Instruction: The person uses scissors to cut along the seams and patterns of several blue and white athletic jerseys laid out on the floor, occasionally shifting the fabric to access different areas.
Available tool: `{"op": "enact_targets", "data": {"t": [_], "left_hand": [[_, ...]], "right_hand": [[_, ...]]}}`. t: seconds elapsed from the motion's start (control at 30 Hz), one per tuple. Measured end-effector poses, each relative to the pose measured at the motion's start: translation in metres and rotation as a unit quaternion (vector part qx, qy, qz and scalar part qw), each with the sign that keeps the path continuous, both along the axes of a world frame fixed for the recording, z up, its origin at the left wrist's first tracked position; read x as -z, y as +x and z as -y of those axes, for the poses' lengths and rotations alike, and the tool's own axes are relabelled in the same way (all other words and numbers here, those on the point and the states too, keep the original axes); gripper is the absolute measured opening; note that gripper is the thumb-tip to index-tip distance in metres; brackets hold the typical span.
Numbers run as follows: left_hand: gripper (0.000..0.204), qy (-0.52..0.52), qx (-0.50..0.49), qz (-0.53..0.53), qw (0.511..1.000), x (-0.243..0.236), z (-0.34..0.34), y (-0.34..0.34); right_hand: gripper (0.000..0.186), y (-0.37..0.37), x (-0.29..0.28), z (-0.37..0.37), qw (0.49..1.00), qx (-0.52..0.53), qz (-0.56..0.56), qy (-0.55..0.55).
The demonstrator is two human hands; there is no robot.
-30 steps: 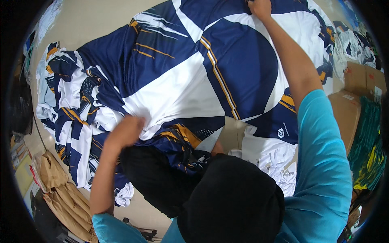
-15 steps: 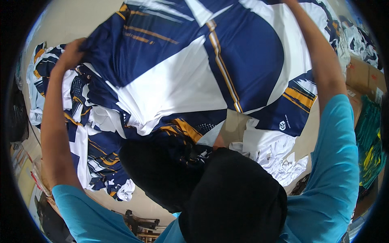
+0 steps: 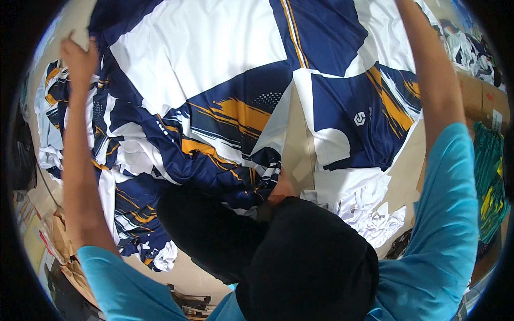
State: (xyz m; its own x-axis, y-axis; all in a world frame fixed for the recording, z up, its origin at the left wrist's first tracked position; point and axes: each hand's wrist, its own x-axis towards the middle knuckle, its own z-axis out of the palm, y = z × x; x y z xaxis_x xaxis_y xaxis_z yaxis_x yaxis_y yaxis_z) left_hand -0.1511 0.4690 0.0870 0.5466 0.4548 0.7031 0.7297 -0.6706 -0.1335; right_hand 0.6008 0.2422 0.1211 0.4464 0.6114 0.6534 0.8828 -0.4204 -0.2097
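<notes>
Grip of the left hand [image 3: 79,58] was part-curled beside the navy upper-left edge of the cloth; blurred, so whether it had hold of fabric could not be told. Right hand lay beyond the top of view, its grip unseen; right forearm [image 3: 436,75] crossed the cloth's right side. Navy-and-white cloth [image 3: 225,45] was spread over the floor [image 3: 299,144], rightward of the left hand and back toward the body, its visible length running side to side between both arms. Of the visible parts, the left hand was nearest its edge. White hexagonal emblem [image 3: 360,118] stood on a navy panel; the lettering beside it was too small to read.
</notes>
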Motion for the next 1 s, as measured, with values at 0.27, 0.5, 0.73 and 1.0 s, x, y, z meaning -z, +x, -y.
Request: {"op": "enact_targets", "data": {"t": [0.27,0.5,0.73,1.0], "left_hand": [[0.062,-0.440,0.043,-0.083,0.893,0.036,0.282,0.000],[0.009,-0.580,0.009,-0.119,0.806,0.034,0.342,-0.038],[0.018,-0.763,0.029,-0.156,0.627,-0.065,0.334,-0.068],[0.011,-0.774,-0.092,-0.245,0.576,-0.121,0.365,-0.078]], "right_hand": [[0.068,-0.156,0.094,0.258,0.980,0.098,-0.139,-0.104],[0.028,-0.259,0.121,0.430,0.971,0.064,-0.193,-0.127],[0.019,-0.258,0.109,0.499,0.961,0.076,-0.251,-0.090],[0.033,-0.276,0.106,0.544,0.941,0.073,-0.321,-0.080]]}}
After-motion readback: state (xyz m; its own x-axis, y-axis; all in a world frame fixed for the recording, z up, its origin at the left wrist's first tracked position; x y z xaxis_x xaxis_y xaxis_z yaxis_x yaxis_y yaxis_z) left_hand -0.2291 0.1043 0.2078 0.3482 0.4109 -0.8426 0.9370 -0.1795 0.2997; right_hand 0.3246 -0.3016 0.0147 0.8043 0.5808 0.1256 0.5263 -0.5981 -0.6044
